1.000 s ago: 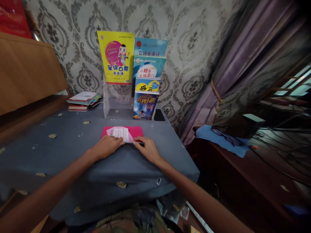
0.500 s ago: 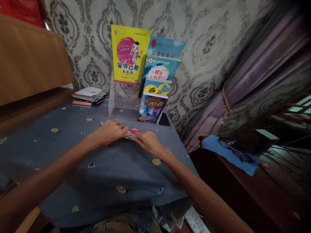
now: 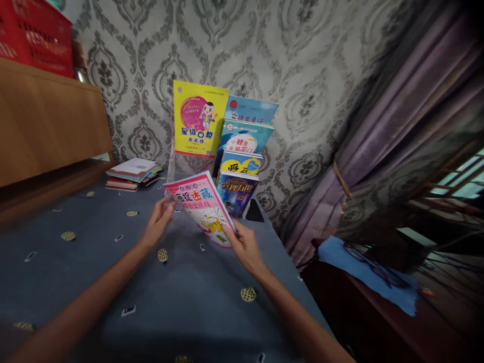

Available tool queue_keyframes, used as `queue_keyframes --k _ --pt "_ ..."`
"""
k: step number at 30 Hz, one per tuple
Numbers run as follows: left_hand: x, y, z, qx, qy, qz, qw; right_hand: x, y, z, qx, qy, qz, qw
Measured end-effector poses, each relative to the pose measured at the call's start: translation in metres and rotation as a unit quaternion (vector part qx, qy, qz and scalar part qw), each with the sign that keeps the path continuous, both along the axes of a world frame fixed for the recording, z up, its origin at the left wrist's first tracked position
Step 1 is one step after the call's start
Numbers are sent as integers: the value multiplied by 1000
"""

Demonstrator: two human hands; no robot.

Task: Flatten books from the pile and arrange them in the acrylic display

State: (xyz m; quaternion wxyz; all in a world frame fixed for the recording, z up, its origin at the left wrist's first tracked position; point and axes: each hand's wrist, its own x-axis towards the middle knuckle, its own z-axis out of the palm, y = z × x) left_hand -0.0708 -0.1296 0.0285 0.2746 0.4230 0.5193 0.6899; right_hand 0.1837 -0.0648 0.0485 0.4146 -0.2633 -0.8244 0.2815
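A pink-and-white book (image 3: 206, 214) with a yellow tiger drawing on its cover is held up at a tilt above the cloth-covered table. Its lower right edge is gripped in my right hand (image 3: 244, 244), thumb on the front cover and the other fingers hidden behind. My left hand (image 3: 159, 222) is beside the book's left edge, fingers slightly bent and apart; whether the fingertips touch the book is unclear. Just behind is a clear stand (image 3: 171, 169) bearing a yellow book (image 3: 196, 118) on its left and several books in a stepped row, a dark blue book (image 3: 236, 194) at the front.
A stack of books (image 3: 132, 171) lies at the back left, near a wooden cabinet (image 3: 56, 126) with a red basket (image 3: 41, 38) on top. A black phone (image 3: 254, 210) lies right of the stand. Glasses (image 3: 374, 264) rest on a blue cloth (image 3: 340, 257) at right.
The book has been raised from lying low between both hands to a tilted position with its cover showing. My left hand has moved left, off its top. The camera view has tilted up.
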Motion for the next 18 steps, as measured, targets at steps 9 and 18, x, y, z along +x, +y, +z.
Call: queue_keyframes --k 9,18 --pt "8 12 7 24 28 -130 991 -15 -2 -19 -147 152 54 976" --pt "7 -13 23 -121 -10 -244 962 -4 -9 -31 -249 191 43 948"
